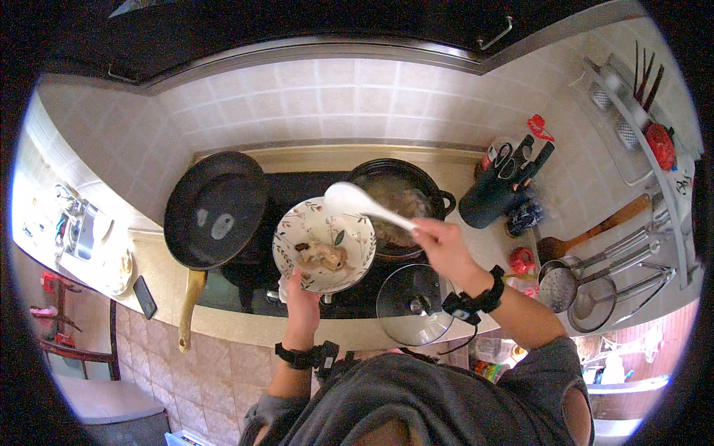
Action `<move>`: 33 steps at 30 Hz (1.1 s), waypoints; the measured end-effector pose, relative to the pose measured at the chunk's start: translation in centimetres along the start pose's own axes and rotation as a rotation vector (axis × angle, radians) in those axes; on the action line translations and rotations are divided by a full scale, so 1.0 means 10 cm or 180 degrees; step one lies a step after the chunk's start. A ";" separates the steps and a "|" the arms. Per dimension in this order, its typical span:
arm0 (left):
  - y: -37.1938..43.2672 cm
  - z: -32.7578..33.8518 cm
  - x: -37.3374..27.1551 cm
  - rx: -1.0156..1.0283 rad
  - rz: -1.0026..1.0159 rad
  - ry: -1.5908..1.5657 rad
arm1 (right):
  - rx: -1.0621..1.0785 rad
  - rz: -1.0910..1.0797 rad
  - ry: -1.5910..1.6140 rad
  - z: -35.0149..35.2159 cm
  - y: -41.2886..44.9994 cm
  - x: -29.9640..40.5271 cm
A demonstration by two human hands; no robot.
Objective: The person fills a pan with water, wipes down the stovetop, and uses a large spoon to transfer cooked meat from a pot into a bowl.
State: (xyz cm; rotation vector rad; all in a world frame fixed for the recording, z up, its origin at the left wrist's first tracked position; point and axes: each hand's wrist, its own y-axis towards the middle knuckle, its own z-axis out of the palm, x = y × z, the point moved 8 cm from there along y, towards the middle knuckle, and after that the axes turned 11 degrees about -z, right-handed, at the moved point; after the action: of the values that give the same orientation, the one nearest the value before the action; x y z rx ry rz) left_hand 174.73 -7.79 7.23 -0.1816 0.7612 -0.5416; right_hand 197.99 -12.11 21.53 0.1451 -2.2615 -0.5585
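Note:
My left hand [303, 304] grips the near rim of a white bowl [284, 237] printed with leaves and flowers. Pieces of cooked food [323, 258], apparently meat, lie in the bottom of it. A white ladle [368, 207] is in my right hand [449, 248], its blurred head over the bowl's far rim. Just behind and to the right, a black pot [385, 167] on the cooktop holds cloudy broth with food [410, 209], partly hidden by the ladle and my hand. A glass lid [401, 312] rests at the cooktop's front edge, below my right hand.
A black frying pan [217, 209] with a wooden handle [189, 312] stands left on the black cooktop [340, 306]. A phone [145, 297] lies on the left counter. At right are a dark utensil holder [485, 198], a red object [521, 260] and hanging strainers [559, 288].

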 end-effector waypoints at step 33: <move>-0.25 -0.47 -0.10 -0.0440 0.0156 0.0018 | 0.2233 0.0158 -0.1072 0.35 0.40 -1.23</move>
State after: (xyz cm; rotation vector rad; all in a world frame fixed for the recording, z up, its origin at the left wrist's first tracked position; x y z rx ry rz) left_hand 169.89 -9.22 5.37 -0.2888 0.8071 -0.4435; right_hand 204.15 -3.93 12.83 0.3614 -2.6939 0.2824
